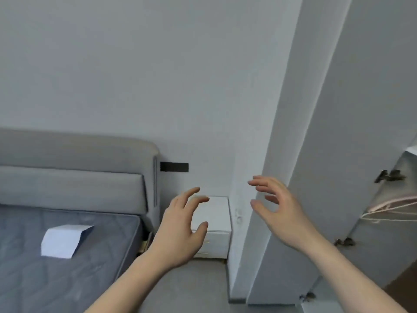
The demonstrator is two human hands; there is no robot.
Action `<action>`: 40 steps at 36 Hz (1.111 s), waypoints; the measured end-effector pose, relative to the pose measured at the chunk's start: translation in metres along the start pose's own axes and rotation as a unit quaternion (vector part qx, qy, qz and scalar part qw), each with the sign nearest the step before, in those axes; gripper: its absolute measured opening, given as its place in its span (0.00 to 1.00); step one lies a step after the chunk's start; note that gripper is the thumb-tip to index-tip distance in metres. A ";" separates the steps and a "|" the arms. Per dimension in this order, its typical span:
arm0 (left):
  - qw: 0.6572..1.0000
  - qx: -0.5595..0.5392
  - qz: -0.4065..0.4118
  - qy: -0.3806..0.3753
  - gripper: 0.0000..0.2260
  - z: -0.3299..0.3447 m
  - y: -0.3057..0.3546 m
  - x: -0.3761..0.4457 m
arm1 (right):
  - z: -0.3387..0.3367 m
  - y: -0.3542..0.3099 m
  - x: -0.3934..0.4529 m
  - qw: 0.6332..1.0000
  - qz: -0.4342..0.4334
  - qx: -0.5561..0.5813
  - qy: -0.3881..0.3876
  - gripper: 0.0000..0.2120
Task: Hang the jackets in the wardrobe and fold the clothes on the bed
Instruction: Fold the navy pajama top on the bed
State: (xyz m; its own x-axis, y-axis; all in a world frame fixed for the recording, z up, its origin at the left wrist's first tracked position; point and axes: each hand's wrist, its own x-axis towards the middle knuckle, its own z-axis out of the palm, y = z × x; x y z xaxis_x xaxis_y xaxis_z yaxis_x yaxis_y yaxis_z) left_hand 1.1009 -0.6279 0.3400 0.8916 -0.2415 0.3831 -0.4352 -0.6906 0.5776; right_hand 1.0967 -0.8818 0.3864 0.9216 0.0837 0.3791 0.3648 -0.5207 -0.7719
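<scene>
My left hand [180, 227] and my right hand [275, 208] are both raised in front of me, fingers loosely spread, holding nothing. They hover over the floor gap between the bed and the wardrobe. The bed's blue-grey mattress [67, 267] lies at the lower left with a folded white item [64, 240] on it. The white wardrobe door [327, 154] stands open at the right. Inside the wardrobe at the far right, pale pink and white hangers [392, 207] show at the frame's edge. No jacket is in view.
A grey padded headboard [79, 172] backs the bed. A white bedside cabinet [216, 224] stands against the wall between the bed and the wardrobe. A black wall plate [174, 167] sits above it. Grey floor [203, 285] runs beside the bed.
</scene>
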 end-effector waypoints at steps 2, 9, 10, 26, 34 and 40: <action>0.999 0.009 -0.033 0.026 0.21 -0.030 -0.021 -0.035 | 0.036 -0.023 -0.005 0.999 -0.014 0.016 -0.043 0.18; 0.984 0.039 -0.149 0.093 0.20 -0.131 -0.080 -0.166 | 0.166 -0.105 -0.036 0.980 -0.065 0.074 -0.171 0.20; 0.981 0.044 -0.163 0.099 0.20 -0.144 -0.087 -0.186 | 0.185 -0.117 -0.043 0.977 -0.072 0.082 -0.185 0.20; 0.863 0.138 -0.418 0.247 0.18 -0.303 -0.125 -0.492 | 0.424 -0.287 -0.157 0.867 -0.162 0.168 -0.440 0.21; 0.754 0.171 -0.531 0.346 0.19 -0.318 -0.078 -0.604 | 0.494 -0.348 -0.213 0.769 -0.226 0.200 -0.564 0.20; 0.686 0.187 -0.601 0.366 0.17 -0.306 -0.042 -0.670 | 0.532 -0.370 -0.263 0.704 -0.249 0.214 -0.630 0.20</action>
State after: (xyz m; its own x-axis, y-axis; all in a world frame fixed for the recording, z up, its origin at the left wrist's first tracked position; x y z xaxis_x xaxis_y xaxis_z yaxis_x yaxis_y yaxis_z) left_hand 0.4833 -0.2288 0.2798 0.2185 0.9671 0.1301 0.7428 -0.2513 0.6206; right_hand 0.7895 -0.2593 0.3012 -0.0462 0.9928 0.1108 0.4425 0.1198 -0.8887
